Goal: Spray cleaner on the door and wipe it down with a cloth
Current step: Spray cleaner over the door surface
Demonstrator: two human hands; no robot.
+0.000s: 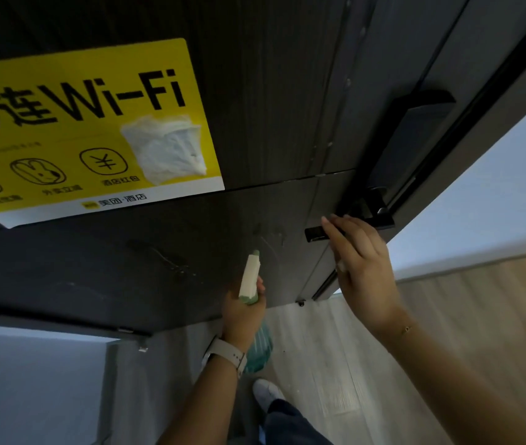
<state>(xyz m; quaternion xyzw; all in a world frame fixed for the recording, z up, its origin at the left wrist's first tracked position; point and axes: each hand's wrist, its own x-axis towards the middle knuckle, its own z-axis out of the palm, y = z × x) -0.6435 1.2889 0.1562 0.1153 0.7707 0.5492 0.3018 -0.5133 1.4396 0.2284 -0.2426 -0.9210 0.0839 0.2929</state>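
A dark wood-grain door (271, 91) fills most of the view, with faint wet streaks on its lower panel just above the sprayer's tip. A large yellow rectangular Wi-Fi sticker (62, 130) covers the door's left part, and a torn white patch (167, 149) sits in the sticker's lower right corner. Along the door's right edge runs a long black lock plate (412, 136), with a black lever handle (314, 233) below it. The right hand (361, 261) lies flat against that edge with its fingers straight, the fingertips touching the lever. A small pale bit shows under its palm, too small to identify. The left hand (244, 311), near the door's bottom edge, is clenched around the neck of a teal spray bottle with a white-and-green head (250, 277). The nozzle points at the lower panel, and the bottle body hangs below the wrist. A pale wristwatch (226, 351) is on the left wrist.
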